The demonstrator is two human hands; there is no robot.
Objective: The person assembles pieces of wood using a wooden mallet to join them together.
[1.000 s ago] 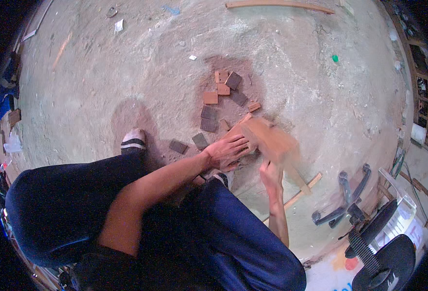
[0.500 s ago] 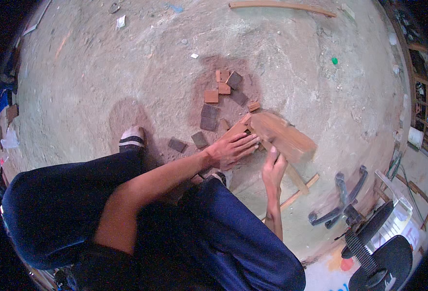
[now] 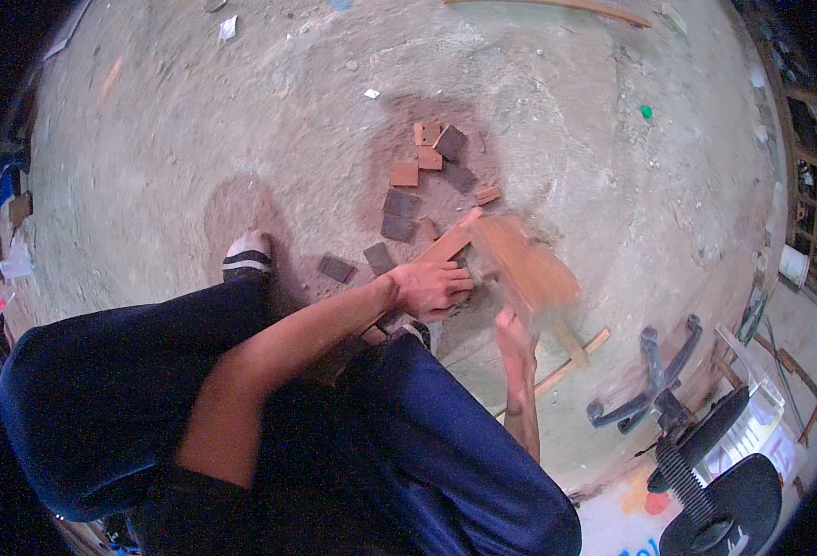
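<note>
My right hand (image 3: pixel 514 326) is closed around a wooden mallet (image 3: pixel 531 264), whose broad block head is blurred by motion. Its handle is partly hidden behind my hand and the head. Just left of the mallet, my left hand (image 3: pixel 431 289) rests with curled fingers on a reddish wooden bar (image 3: pixel 452 243) near the floor. The bar's near end lies hidden under that hand. Beyond it are reddish-brown square blocks (image 3: pixel 405 174) and dark-faced blocks (image 3: pixel 399 215), several of each, lying in reddish dust. Two dark blocks (image 3: pixel 337 269) lie left of my left wrist.
My foot (image 3: pixel 248 255) stands on the rough floor at the left. A thin wooden strip (image 3: pixel 570 357) lies beneath the mallet handle. Farther right are a dark chair base (image 3: pixel 654 375) and a black chair part (image 3: pixel 742 510). Another wooden strip (image 3: pixel 557 7) lies at the far edge.
My left hand has drawn back slightly left, its outstretched fingers now curled. The mallet and right hand have shifted a little left, and the mallet head has turned. The view has tilted slightly.
</note>
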